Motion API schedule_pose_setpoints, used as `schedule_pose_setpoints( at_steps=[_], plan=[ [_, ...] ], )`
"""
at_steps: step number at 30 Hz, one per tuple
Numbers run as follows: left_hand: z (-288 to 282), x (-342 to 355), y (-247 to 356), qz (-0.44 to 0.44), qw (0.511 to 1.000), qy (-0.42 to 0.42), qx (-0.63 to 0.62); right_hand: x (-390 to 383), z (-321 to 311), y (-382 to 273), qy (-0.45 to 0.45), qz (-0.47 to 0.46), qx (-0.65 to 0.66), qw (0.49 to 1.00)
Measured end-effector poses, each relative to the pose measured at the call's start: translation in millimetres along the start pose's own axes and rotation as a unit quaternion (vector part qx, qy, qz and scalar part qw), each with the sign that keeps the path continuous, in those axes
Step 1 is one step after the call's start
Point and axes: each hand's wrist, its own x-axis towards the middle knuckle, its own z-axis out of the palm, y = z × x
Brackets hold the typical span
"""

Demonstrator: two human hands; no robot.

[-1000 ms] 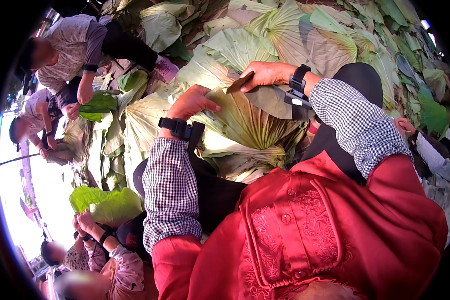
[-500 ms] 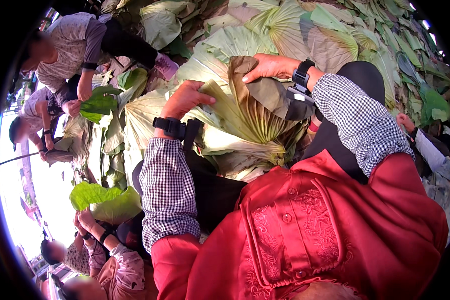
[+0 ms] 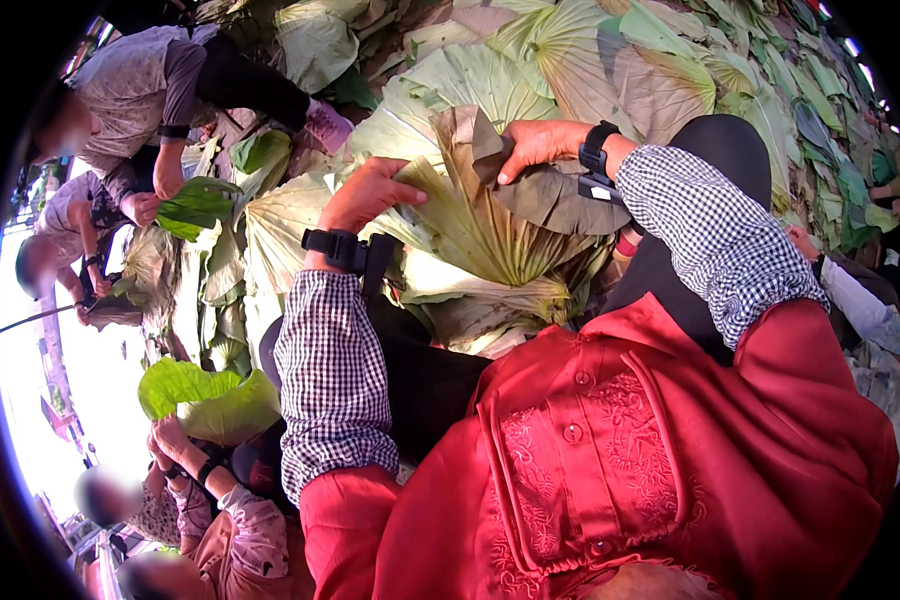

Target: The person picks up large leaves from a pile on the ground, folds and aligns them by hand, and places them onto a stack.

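Observation:
A large dried lotus leaf, yellow-green with brown parts and ribs fanning out from its lower end, is spread between my two hands above my lap. My left hand pinches its left edge between thumb and fingers. On the far right side, my right hand grips the brown, folded-over part, thumb on the near face and the other fingers partly hidden. A brown flap of leaf hangs below the right hand. More pale leaves lie under and beyond it.
Flattened lotus leaves cover the ground ahead and to the right. At the left, several people sit or bend close by; one handles a green leaf, another holds up a bright green leaf. Another person's white sleeve shows at far right.
My right hand has come slightly nearer, and the brown fold by its thumb has shifted left. The flap beneath it lies more spread. My left hand has barely moved.

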Motion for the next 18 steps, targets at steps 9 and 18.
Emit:
schedule_pose_setpoints(
  at_steps=[9,18],
  plan=[
    [-9,-11,4,-0.066,0.986,-0.050,0.145,10,-4,20,0.021,-0.011,0.077,0.997],
    [12,-14,16,-0.057,0.977,-0.031,0.205,1,-7,6,0.025,-0.018,0.023,0.999]
  ],
)
